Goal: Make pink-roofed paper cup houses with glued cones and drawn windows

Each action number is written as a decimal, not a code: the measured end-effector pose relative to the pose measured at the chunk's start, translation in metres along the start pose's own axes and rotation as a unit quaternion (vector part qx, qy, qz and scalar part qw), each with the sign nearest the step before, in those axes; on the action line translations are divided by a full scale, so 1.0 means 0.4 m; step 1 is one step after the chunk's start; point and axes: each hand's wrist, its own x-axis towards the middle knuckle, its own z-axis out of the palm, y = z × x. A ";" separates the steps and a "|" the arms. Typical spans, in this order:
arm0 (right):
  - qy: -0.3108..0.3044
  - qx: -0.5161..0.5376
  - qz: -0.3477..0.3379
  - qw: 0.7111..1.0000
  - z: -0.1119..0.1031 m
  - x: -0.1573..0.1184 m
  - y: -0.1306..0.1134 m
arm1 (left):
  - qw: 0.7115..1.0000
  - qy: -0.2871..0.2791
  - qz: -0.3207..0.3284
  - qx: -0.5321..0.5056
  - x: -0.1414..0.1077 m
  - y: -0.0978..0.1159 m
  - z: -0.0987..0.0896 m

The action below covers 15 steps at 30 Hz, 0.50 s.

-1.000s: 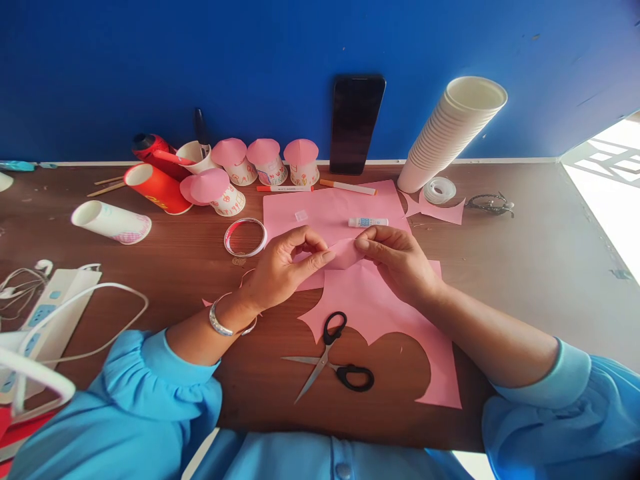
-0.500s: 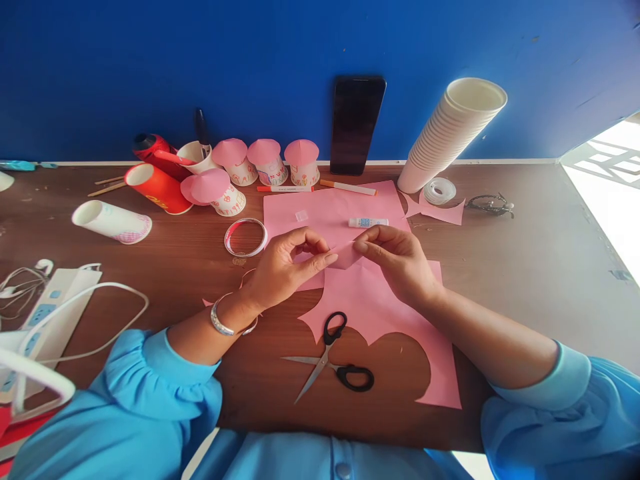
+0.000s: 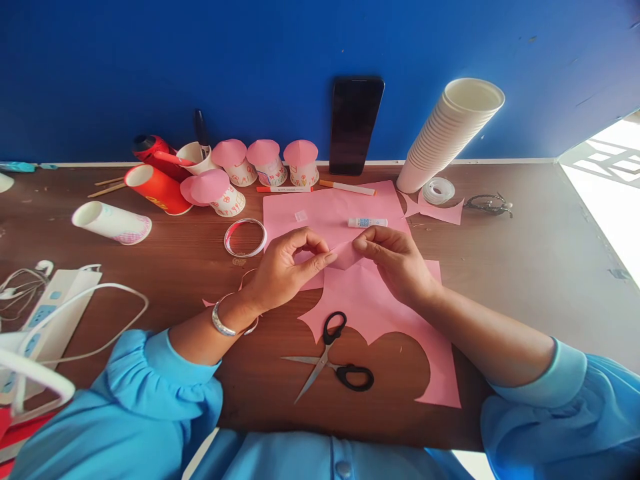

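Between my hands is a small folded piece of pink paper [image 3: 345, 257]. My left hand [image 3: 290, 267] pinches its left edge between thumb and forefinger. The right edge is pinched by my right hand [image 3: 400, 263]. Beneath lie a pink sheet [image 3: 320, 207] and a cut pink sheet [image 3: 370, 307] with curved notches. A glue stick [image 3: 367, 222] rests just beyond my fingers. Open scissors [image 3: 327, 360] with black handles lie nearer my body. Left of my left hand is a tape roll [image 3: 245, 238].
Decorated cups with pink cone tops [image 3: 264, 163] stand along the wall. A phone [image 3: 356, 125] leans there, left of a tall cup stack [image 3: 453, 133]. A white cup [image 3: 111, 222] lies at left, beyond a power strip [image 3: 47, 327]. Two markers lie behind the paper.
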 end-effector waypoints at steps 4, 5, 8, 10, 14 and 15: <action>0.001 -0.018 -0.006 1.000 0.003 0.000 -0.002 | 1.000 0.000 -0.001 0.003 0.002 0.004 0.001; 0.002 -0.023 -0.010 1.000 0.004 0.000 -0.003 | 1.000 0.000 0.000 0.004 0.003 0.005 0.001; -0.001 -0.035 -0.015 0.999 0.002 0.000 -0.003 | 1.000 0.000 0.011 0.014 0.004 0.006 0.002; 0.002 -0.050 -0.018 0.999 0.000 -0.001 -0.004 | 1.000 0.005 0.012 0.014 0.004 0.004 0.002; 0.012 -0.107 -0.034 0.994 0.002 -0.005 -0.015 | 0.999 0.015 -0.006 -0.037 0.002 -0.004 0.005; 0.009 -0.118 -0.037 0.992 0.005 -0.006 -0.019 | 0.999 0.012 -0.010 -0.042 0.001 -0.005 0.006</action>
